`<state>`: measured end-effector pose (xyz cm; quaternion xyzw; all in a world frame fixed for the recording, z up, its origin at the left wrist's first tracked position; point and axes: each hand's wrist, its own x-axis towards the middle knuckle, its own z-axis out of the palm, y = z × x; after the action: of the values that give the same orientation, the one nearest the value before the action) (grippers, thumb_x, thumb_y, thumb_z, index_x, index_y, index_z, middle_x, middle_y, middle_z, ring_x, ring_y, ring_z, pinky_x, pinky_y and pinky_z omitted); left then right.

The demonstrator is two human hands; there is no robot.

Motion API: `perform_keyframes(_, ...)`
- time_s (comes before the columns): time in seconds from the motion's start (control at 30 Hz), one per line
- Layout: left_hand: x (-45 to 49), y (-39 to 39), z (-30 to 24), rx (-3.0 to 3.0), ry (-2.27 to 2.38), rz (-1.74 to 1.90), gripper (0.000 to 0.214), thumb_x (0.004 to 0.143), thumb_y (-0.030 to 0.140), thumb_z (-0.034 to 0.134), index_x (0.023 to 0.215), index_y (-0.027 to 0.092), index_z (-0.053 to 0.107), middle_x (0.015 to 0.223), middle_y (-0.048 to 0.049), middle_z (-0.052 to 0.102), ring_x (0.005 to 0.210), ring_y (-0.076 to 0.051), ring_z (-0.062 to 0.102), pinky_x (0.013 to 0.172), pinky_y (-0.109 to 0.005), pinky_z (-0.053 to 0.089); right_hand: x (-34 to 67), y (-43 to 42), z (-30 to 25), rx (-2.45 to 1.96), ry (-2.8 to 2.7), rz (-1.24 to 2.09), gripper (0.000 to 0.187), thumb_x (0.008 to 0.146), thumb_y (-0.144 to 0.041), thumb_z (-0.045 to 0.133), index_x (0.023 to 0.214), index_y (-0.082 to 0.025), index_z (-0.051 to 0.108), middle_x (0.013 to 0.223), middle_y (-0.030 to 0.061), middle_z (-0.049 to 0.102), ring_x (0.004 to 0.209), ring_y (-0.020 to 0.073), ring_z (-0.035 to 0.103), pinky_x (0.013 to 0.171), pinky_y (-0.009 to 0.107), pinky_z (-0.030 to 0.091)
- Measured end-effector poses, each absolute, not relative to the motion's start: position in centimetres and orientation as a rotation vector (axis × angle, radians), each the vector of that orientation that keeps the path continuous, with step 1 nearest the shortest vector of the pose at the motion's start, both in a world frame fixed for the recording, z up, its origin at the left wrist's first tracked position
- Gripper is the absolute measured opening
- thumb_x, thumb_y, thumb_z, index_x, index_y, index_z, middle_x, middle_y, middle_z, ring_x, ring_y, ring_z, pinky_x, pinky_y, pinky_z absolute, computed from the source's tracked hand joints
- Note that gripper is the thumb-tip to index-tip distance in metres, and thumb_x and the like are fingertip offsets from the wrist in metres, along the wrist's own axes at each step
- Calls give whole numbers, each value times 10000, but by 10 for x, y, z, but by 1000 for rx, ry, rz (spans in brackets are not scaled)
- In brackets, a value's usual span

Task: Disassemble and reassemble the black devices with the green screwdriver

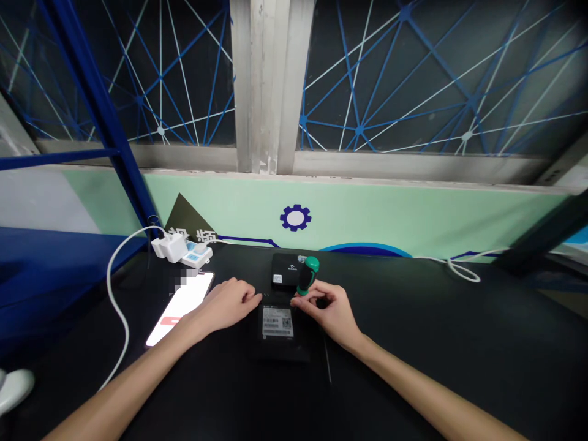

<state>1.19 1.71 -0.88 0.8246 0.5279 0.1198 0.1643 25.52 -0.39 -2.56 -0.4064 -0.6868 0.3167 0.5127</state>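
Note:
My right hand [328, 310] grips a green-handled screwdriver [309, 274] between thumb and fingers, with the handle upright and its shaft hidden by the fingers. The hand is just above a flat black box [280, 349], which has a white barcode label on its upward face. My left hand [225, 304] has its fingers curled together, their tips near the box's far left corner. Behind them lies a second black box [285, 269] with a small label. A smartphone [179, 309] with a lit screen lies to the left of my left hand.
A white charger [168, 248] plugs into a white power strip [195, 254] at the back of the black table [436, 324]. Its white cable [110, 288] curves forward along the left. Another white cable [462, 269] lies at the back right. A blue panel stands at the left.

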Motion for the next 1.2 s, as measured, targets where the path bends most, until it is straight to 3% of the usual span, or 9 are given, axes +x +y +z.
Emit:
perform_keyframes(0.4, 13, 16, -7, 2328, 1491, 360, 464, 928, 418, 476, 552, 205, 307, 504, 34, 393, 460, -124, 304, 511, -292, 183, 256, -6, -25, -954, -1688, 797, 368, 852, -454, 703, 621, -193, 585, 674, 59, 760, 473, 124, 523, 472, 255, 371)
perform_keyframes(0.63, 12, 16, -7, 2321, 1490, 354, 466, 928, 422, 480, 555, 206, 301, 504, 34, 392, 456, -123, 315, 515, -292, 182, 256, -5, -24, -954, -1689, 726, 381, 827, -517, 703, 653, -185, 635, 554, -10, 547, 474, 112, 427, 472, 258, 382)
perform_keyframes(0.77, 13, 17, -6, 2346, 1490, 345, 462, 938, 421, 463, 562, 204, 305, 506, 33, 397, 461, -125, 314, 510, -290, 184, 256, -6, -23, -925, -1704, 706, 367, 850, -482, 692, 646, -184, 628, 571, -14, 516, 491, 113, 421, 485, 259, 374)
perform_keyframes(1.0, 13, 16, -6, 2347, 1491, 331, 459, 943, 424, 448, 572, 202, 295, 512, 38, 383, 467, -121, 311, 507, -290, 190, 260, -5, -26, -921, -1737, 765, 393, 897, -513, 628, 727, -166, 698, 626, 20, 618, 534, 134, 511, 547, 267, 436)
perform_keyframes(1.2, 13, 15, -5, 2358, 1499, 316, 461, 941, 430, 451, 569, 202, 303, 512, 34, 402, 469, -125, 332, 505, -290, 190, 257, -4, -28, -959, -1702, 759, 391, 856, -521, 677, 681, -171, 656, 613, 24, 636, 498, 118, 467, 491, 264, 400)
